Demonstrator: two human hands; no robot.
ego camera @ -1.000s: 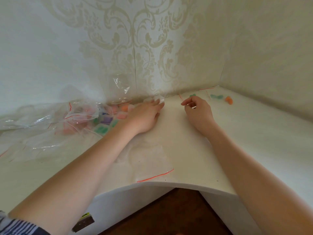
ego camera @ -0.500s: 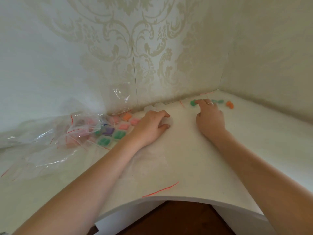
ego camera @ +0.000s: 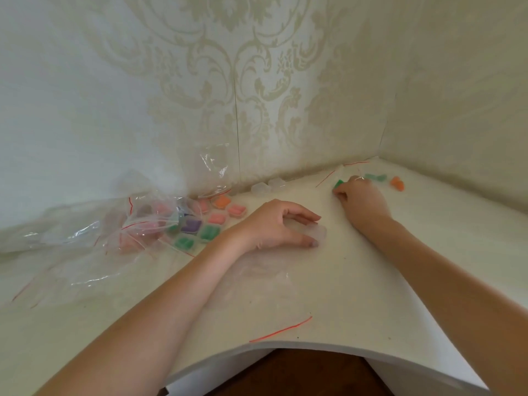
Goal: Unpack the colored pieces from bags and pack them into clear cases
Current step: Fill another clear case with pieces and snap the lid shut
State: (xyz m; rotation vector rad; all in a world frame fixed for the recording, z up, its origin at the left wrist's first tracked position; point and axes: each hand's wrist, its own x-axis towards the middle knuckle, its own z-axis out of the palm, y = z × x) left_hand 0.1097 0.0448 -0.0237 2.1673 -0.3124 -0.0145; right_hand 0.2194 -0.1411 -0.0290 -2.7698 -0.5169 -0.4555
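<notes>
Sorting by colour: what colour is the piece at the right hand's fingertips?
Green piece, head view.

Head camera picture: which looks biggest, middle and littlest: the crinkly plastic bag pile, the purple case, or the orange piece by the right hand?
1. Plastic bag pile, by far the largest.
2. Purple case.
3. Orange piece, slightly smaller, but it lies farther from the camera, so these two are hard to rank surely.

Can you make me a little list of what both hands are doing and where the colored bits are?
left hand: left hand curls round a clear plastic case on the white table
right hand: right hand pinches a loose green piece
loose pieces: teal pieces, orange piece near the corner
filled cases: pink, orange, green, purple cases beside crumpled clear plastic bags
</notes>
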